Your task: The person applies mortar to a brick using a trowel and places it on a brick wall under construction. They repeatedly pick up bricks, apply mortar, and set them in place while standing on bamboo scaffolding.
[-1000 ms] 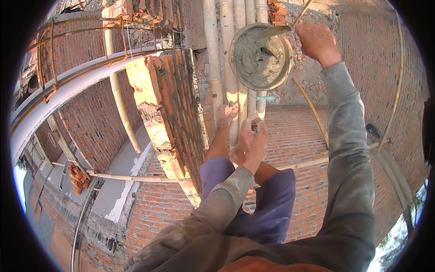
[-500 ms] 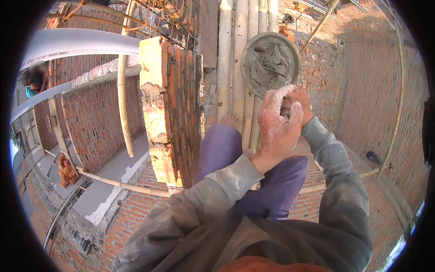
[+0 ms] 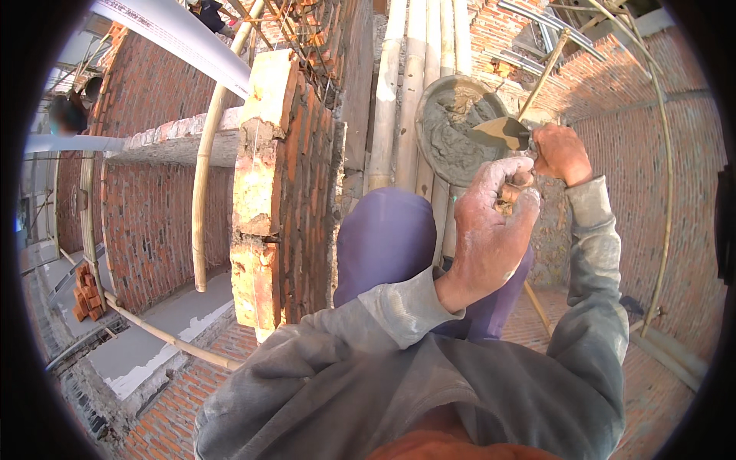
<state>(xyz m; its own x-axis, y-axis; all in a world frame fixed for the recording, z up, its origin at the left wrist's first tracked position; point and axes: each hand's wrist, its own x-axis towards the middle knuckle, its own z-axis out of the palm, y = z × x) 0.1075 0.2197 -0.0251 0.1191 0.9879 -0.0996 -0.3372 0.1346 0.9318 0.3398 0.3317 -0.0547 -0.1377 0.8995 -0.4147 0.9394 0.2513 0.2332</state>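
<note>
- The right hand (image 3: pixel 563 156) has its fingers clamped on the handle of a trowel (image 3: pixel 497 133), whose blade reaches over the bucket's right side.
- The bucket (image 3: pixel 422 147), holding grey mortar (image 3: pixel 454 142), stands on bamboo poles (image 3: pixel 410 96) ahead of the knees.
- The left hand (image 3: pixel 491 230) is raised near the bucket's lower rim, fingers curled, a gap showing between thumb and forefinger; whether they hold anything, I cannot tell.
- Left of the poles, a broken brick wall end (image 3: pixel 264 176) bounds the space; right of the right sleeve (image 3: pixel 594 253), it is open toward a brick wall (image 3: pixel 632 146).
- The trowel handle is mostly hidden by the right hand.
- A person at the far left is blurred.
</note>
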